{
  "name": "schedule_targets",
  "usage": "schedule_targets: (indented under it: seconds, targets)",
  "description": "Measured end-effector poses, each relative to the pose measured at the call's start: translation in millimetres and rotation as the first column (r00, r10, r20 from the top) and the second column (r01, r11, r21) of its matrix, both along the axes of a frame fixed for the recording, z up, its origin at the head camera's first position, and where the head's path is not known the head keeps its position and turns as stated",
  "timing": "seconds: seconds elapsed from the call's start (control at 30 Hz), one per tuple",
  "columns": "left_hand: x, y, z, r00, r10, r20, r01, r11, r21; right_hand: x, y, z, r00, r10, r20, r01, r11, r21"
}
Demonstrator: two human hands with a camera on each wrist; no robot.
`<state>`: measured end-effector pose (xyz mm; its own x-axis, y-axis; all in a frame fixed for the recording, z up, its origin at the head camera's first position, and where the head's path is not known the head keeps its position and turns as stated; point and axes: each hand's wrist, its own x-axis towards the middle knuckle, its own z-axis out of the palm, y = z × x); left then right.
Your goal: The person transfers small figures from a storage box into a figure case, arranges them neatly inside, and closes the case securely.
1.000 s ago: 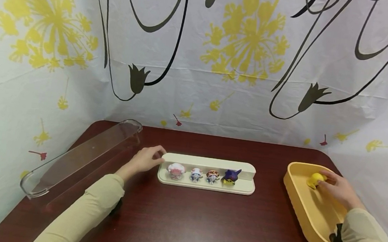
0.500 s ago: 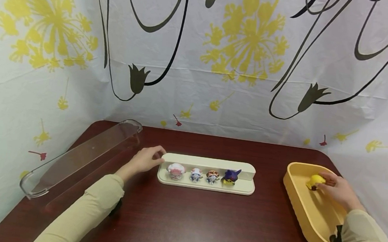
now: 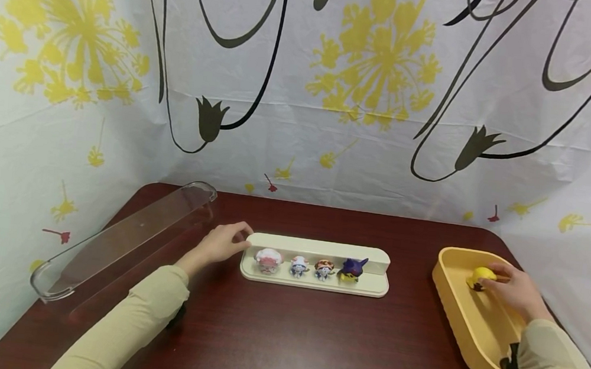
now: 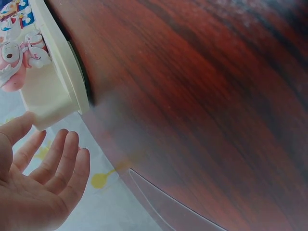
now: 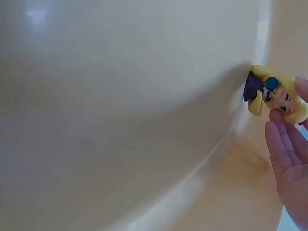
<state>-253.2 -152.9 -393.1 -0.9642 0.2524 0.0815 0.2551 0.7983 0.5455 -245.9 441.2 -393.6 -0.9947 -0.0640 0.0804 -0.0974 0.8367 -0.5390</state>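
Observation:
My right hand [image 3: 517,292] pinches the head of a small yellow-haired figurine [image 3: 480,278] inside the yellow tray [image 3: 447,294]. In the right wrist view the figurine [image 5: 273,94] lies sideways in the picture, its dark base at the tray's surface, with thumb and fingertips at its head. My left hand [image 3: 223,241], fingers relaxed, touches the left end of a cream display stand [image 3: 313,282]. In a row on the stand are a pink-and-white figurine [image 3: 268,261], two small white figurines, one of them [image 3: 299,267] paler and the other [image 3: 323,270] red-topped, and a purple-and-yellow figurine [image 3: 352,269].
A long clear plastic cover [image 3: 124,239] rests on the left part of the dark red table [image 3: 281,337]. A black item [image 3: 511,363] is in the near end of the tray, partly hidden by the right sleeve. A patterned white curtain [image 3: 294,89] hangs behind.
The yellow-haired figurine has turned slightly in my right hand, so that its dark base shows. My left hand and the display stand have stayed put.

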Motion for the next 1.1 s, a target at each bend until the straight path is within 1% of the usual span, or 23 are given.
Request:
schedule_targets:
  seconds: [0.2,0.53,0.7,0.9,1.1]
  targets:
    - [-0.1,0.6,0.3,1.000,-0.001,-0.002,0.001,1.000,0.002,1.1,-1.3,1.0,1.000,-0.015,-0.008,0.015,1.000,0.007]
    - [-0.1,0.5,0.6,1.000,0.002,0.002,-0.002,1.000,0.004,0.0,-1.7,0.1,1.000,0.010,0.001,-0.010,1.000,0.021]
    - [0.1,0.6,1.0,1.000,0.000,0.000,0.000,1.000,0.007,-0.3,-2.4,-0.7,1.000,0.022,-0.009,-0.022,0.999,0.025]
    - [0.7,0.5,1.8,1.000,-0.003,-0.003,0.003,1.000,0.005,-0.4,-6.5,4.7,0.999,0.019,-0.048,-0.017,0.999,0.042]
    - [0.6,0.4,1.8,1.000,0.001,0.000,-0.001,1.000,0.002,-1.5,-9.6,11.6,0.998,0.006,-0.065,-0.006,1.000,0.002]
